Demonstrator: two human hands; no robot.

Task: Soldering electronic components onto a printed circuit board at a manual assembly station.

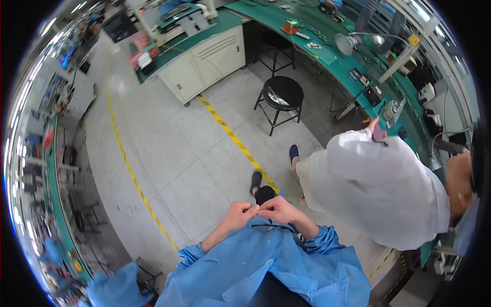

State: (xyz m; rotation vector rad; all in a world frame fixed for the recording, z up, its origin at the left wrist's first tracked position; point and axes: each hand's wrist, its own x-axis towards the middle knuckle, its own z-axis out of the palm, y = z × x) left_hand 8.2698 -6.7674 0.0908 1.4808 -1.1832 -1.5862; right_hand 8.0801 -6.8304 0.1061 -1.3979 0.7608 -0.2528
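Left hand [238,215], right hand [279,209] pinched, fingertips meeting, can't tell if gripping anything. White-coated coworker [376,187] crowding right side, black stool [292,89] well ahead, grey tiled floor [163,135].

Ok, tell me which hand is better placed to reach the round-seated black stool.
Probably the bare right hand: it lies more nearly in line with the round-seated black stool, while the bare left hand sits farther left. Their fingertips are together; anything pinched is too small to see.
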